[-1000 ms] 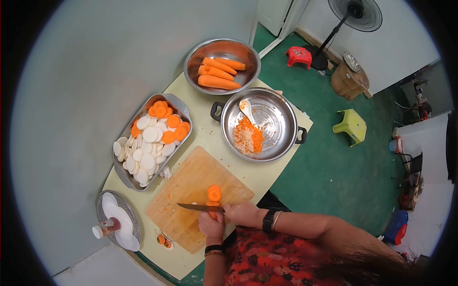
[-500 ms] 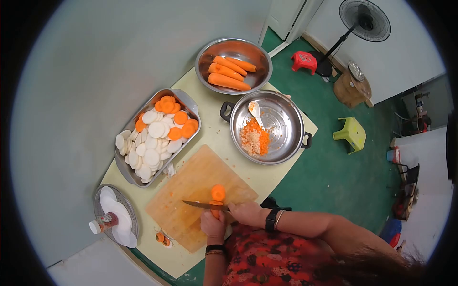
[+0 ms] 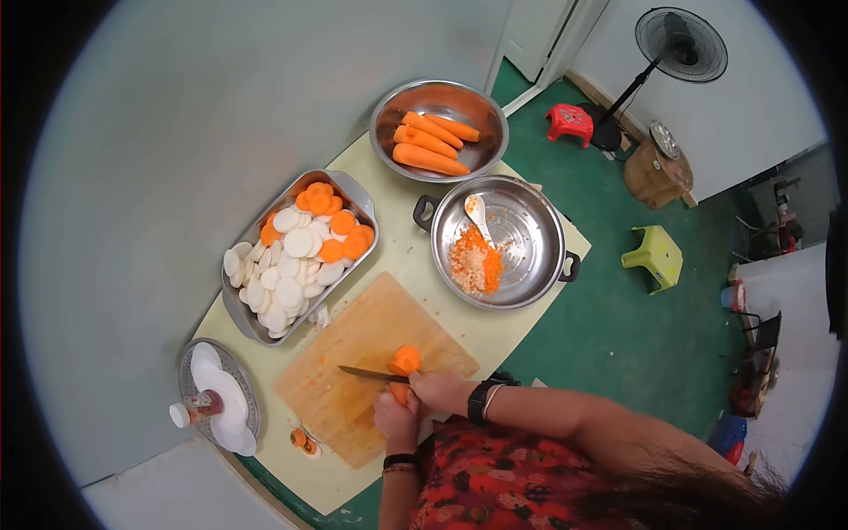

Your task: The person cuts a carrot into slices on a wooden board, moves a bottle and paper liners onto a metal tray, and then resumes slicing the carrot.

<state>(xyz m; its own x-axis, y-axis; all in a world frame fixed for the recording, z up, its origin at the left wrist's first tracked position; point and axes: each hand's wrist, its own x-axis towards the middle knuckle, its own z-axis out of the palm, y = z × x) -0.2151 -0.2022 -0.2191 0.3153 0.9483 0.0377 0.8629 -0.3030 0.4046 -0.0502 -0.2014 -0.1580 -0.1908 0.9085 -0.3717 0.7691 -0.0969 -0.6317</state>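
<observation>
My right hand (image 3: pixel 442 392) grips a dark-bladed knife (image 3: pixel 364 374), its blade lying across a carrot (image 3: pixel 400 390). Fingers of my left hand (image 3: pixel 397 420) are wrapped round the carrot's near end. Just beyond the blade, a few orange carrot slices (image 3: pixel 407 357) lean together on the wooden cutting board (image 3: pixel 340 353). The knife handle is hidden inside my right hand. Small carrot end pieces (image 3: pixel 305 442) lie beside the board's near-left edge.
Behind the board stand a tray (image 3: pixel 237 311) of white and orange slices, a steel bowl (image 3: pixel 380 146) of peeled carrots, and a two-handled pan (image 3: pixel 539 256) with chopped bits and a white spoon (image 3: pixel 477 212). A plate (image 3: pixel 253 397) holds white discs and a bottle (image 3: pixel 201 406).
The knife and my right hand have moved slightly away from me over the board. The carrot slices beyond the blade now sit bunched together. The whole view has shifted a little.
</observation>
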